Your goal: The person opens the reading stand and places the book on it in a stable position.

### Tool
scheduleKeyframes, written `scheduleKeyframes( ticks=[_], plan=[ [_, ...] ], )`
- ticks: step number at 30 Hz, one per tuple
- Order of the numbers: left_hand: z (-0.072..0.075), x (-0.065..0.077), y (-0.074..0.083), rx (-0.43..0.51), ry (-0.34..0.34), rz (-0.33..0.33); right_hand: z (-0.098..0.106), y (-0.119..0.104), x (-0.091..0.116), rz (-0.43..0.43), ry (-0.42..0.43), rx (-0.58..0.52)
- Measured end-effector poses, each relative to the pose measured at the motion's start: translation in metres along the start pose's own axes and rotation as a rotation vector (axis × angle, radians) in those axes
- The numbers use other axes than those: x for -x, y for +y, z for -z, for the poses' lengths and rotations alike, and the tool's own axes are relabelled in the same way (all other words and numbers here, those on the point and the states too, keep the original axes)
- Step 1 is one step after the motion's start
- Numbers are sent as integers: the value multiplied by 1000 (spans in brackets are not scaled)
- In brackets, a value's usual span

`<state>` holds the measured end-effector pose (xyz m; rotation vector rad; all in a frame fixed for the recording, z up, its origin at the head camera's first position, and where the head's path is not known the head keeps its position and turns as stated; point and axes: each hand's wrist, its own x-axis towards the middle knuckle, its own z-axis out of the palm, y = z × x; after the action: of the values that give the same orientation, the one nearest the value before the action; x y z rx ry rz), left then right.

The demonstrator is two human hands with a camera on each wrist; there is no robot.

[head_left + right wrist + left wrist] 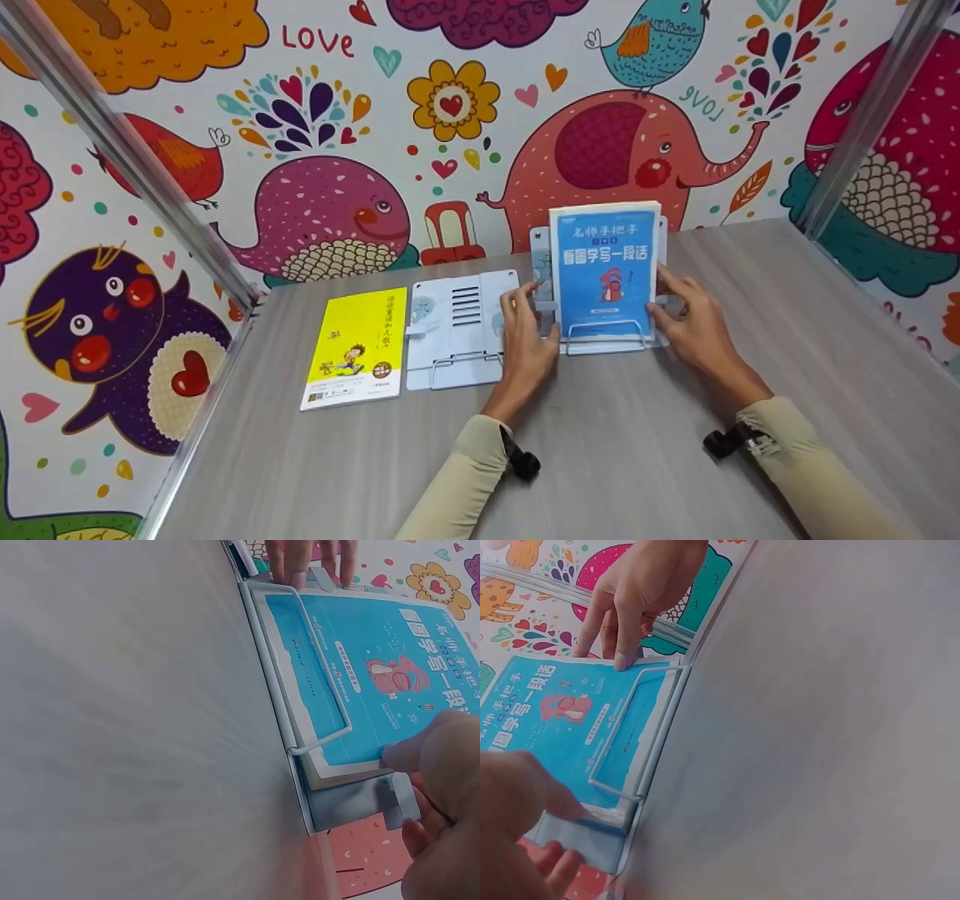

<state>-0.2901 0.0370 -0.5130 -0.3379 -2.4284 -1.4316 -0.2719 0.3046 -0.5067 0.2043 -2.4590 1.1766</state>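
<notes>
A blue-covered book point(604, 277) leans upright on a white book stand point(540, 259), its lower edge behind the stand's wire holder point(606, 339). My left hand point(525, 345) grips the stand's left side, thumb close against the book's edge and fingers bent round the panel. On the opposite side, my right hand point(694, 319) holds the stand's edge beside a small clip point(403, 799). The right thumb touches the cover's margin in the right wrist view, while the other fingers reach behind the panel. Part of the stand's back is hidden by the book.
Left of the upright stand, a second white book stand point(465, 330) lies low on the grey wood-grain table point(600, 450). Beside it lies a yellow book point(356, 345). A wall with cartoon animals point(450, 172) rises behind, with metal posts point(142, 150) at the sides.
</notes>
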Motion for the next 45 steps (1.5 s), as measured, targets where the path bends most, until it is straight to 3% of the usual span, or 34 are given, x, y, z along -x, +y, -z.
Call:
scheduleKeyframes(
  ticks=[6,14,30,39,42,45],
  plan=[
    [1,2,-2,-18,0,35,1,2,-1,12,11,-27],
    [4,2,-6,30,-17,79,1,4,-3,-3,28,-25],
    [6,4,-4,41,-68,55,4,3,-3,-12,49,-3],
    [23,13,-11,71,-97,1,-5,-34,4,-35,263,-68],
    [35,17,-17,64,-76,-27,-14,-59,11,-5,195,-161],
    [51,20,-23,39,-40,-45,-28,-84,19,15,44,-239]
  ],
)
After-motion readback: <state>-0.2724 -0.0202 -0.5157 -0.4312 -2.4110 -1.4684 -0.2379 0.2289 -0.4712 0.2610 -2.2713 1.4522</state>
